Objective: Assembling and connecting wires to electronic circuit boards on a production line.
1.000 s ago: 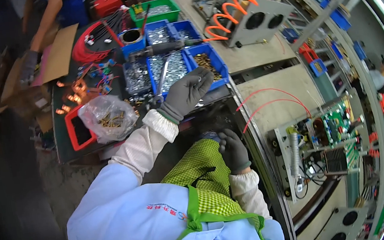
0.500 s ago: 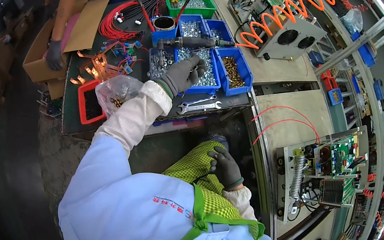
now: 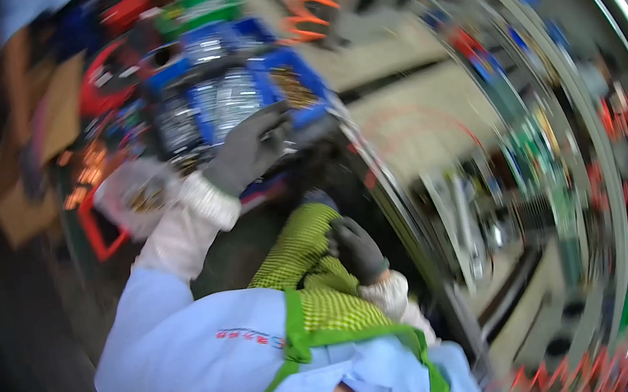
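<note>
Fingers [image 3: 272,118] of my left hand [image 3: 245,153] are bent forward toward the thumb, loosely bunched; blur hides the tips, so I cannot tell whether I am pinching anything. They sit beside the near end of a blue bin [image 3: 313,114] of brass-coloured pieces [image 3: 292,86], with silver pieces [image 3: 236,99] in the bin just beyond my knuckles. My right hand [image 3: 357,250] is half curled over the green checked apron [image 3: 288,243], and I cannot tell if it has something tucked inside. I judge any single brass-coloured piece to be light, hard and stiff, not fragile, but likely slick and easy to fumble through glove cloth; I'd take one across its middle, between the tips of thumb and forefinger, since a scoop would bring up several. Half a second ago my left hand lay across the silver pieces, well apart from the brass-coloured ones; now it is drawn back toward the bench's front and close to the brass bin's corner. Two spanners showed plainly then, and I can't make them out now. Bins and bench have slid leftward in view and smeared, while my right hand keeps to the apron.
</note>
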Action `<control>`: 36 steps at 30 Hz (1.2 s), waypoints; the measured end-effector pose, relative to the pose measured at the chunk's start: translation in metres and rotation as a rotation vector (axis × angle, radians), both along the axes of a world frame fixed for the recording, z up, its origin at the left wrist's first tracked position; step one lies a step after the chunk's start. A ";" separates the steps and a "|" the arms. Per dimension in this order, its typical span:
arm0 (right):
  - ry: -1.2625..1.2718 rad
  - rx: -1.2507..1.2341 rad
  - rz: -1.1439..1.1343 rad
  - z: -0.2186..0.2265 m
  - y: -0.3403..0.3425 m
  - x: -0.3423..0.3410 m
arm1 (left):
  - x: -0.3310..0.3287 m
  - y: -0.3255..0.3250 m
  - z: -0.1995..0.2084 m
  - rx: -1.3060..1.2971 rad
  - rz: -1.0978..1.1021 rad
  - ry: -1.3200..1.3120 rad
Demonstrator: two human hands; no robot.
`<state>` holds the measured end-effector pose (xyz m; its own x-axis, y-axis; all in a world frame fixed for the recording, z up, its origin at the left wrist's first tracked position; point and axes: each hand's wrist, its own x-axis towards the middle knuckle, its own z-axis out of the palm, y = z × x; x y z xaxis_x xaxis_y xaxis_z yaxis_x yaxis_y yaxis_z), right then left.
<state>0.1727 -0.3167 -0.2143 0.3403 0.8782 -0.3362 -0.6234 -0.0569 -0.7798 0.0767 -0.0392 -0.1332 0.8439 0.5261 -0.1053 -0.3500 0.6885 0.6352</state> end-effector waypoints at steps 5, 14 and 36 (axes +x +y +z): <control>-0.064 0.047 -0.121 0.035 -0.059 0.008 | 0.054 -0.115 -0.026 -0.312 -0.518 0.141; -0.353 -0.112 -1.189 0.082 -0.259 -0.062 | 0.109 -0.270 -0.052 -0.252 -1.343 0.430; -0.867 -1.961 -1.081 0.059 -0.650 -0.157 | 0.093 -0.618 -0.055 0.114 -2.130 0.565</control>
